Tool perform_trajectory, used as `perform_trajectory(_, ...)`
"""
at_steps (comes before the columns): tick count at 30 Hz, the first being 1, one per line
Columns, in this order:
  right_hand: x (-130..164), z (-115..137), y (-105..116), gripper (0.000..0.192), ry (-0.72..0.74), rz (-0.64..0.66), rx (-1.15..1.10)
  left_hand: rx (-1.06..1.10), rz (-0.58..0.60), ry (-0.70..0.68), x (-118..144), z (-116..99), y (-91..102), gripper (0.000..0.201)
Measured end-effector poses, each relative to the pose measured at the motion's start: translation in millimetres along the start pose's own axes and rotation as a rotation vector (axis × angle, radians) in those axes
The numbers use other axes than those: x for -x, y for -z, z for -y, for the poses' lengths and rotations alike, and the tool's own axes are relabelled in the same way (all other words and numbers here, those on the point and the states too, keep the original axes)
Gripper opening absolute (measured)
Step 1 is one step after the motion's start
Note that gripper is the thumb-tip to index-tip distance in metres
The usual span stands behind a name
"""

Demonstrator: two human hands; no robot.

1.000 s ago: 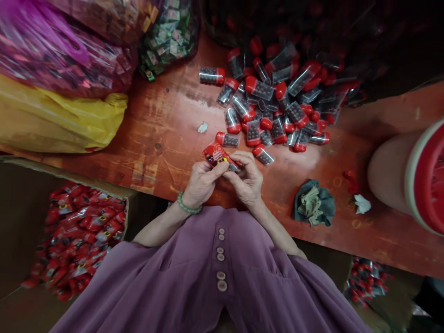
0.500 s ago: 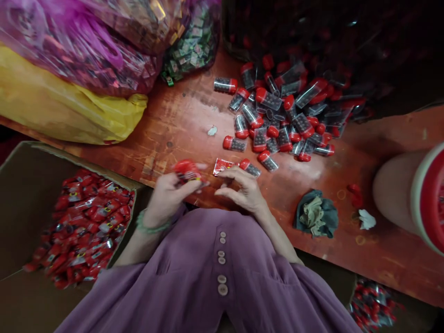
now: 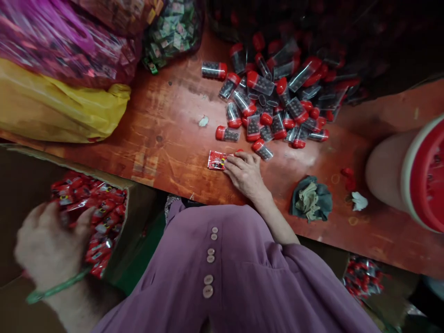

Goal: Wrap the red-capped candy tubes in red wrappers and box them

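My left hand (image 3: 52, 245), blurred and wearing a green bead bracelet, hovers with fingers spread over the red wrapped packets (image 3: 100, 208) in a cardboard box (image 3: 69, 164) below the table edge; I see nothing in it. My right hand (image 3: 244, 173) lies on the red wooden table (image 3: 166, 134), fingertips touching a flat red printed wrapper (image 3: 215, 160). A red cap (image 3: 239, 151) peeks out at those fingertips. Just beyond lies a pile of several clear vials with red caps (image 3: 274, 106), filled with dark beads.
Yellow bag (image 3: 58, 111), pink bag (image 3: 52, 41) and a bag of green sweets (image 3: 169, 32) line the far left. A crumpled grey cloth (image 3: 310, 199), white scrap (image 3: 359, 200) and large red-lidded jar (image 3: 409, 171) sit right. Another box of red packets (image 3: 364, 277) is lower right.
My left hand carried the wrapped red packet from the table down and left to the box, and no longer shows it. My right hand settled onto the flat wrapper.
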State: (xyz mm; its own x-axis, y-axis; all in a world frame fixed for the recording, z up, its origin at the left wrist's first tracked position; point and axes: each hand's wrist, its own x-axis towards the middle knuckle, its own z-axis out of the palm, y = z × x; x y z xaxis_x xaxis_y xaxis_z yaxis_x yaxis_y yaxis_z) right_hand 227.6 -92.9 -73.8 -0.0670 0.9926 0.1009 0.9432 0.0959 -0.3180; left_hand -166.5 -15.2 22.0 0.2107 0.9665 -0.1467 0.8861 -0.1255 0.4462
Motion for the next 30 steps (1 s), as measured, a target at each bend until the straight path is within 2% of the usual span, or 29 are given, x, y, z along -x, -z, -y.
perform_trajectory(1, 1, 1, -2, 0.023, 0.009, -0.022, 0.008, -0.092, -0.156, -0.052, -9, -18, -14.7, 0.028)
perform_trajectory(2, 2, 1, -4, 0.022, 0.022, -0.05, 0.013, -0.115, -0.216, -0.156, -19, -37, -32.3, 0.036)
perform_trajectory(3, 3, 2, -6, 0.021, 0.038, -0.086, 0.017, -0.066, -0.282, -0.327, -29, -55, -52.1, 0.039)
perform_trajectory(6, 5, 4, -12, 0.017, 0.072, -0.197, 0.028, 0.098, -0.154, -0.783, -53, -107, -114.6, 0.034)
perform_trajectory(9, 6, 6, -15, 0.017, 0.065, -0.228, 0.02, 0.126, -0.023, -0.957, -69, -137, -162.7, 0.033)
perform_trajectory(11, 5, 7, -13, 0.017, 0.043, -0.207, -0.01, 0.131, 0.026, -1.004, -75, -144, -180.6, 0.031)
perform_trajectory(14, 5, 5, -2, 0.017, 0.003, -0.156, -0.116, 0.141, 0.003, -1.045, -80, -142, -189.3, 0.032)
perform_trajectory(18, 10, -8, 20, 0.025, -0.139, -0.159, -0.231, 0.156, -0.015, -1.066, -83, -138, -186.9, 0.026)
perform_trajectory(21, 16, -20, 29, 0.032, -0.277, -0.106, -0.117, 0.17, 0.023, -1.065, -85, -142, -184.1, 0.021)
perform_trajectory(25, 18, -26, 27, 0.042, -0.404, 0.032, -0.003, 0.102, 0.048, -1.045, -87, -149, -178.8, 0.022)
perform_trajectory(28, 17, -23, 24, 0.038, -0.458, -0.006, -0.062, -0.014, 0.032, -1.061, -86, -153, -175.3, 0.022)
perform_trajectory(30, 19, -22, 24, 0.036, -0.47, -0.091, -0.234, -0.069, 0.021, -1.068, -85, -155, -174.5, 0.022)
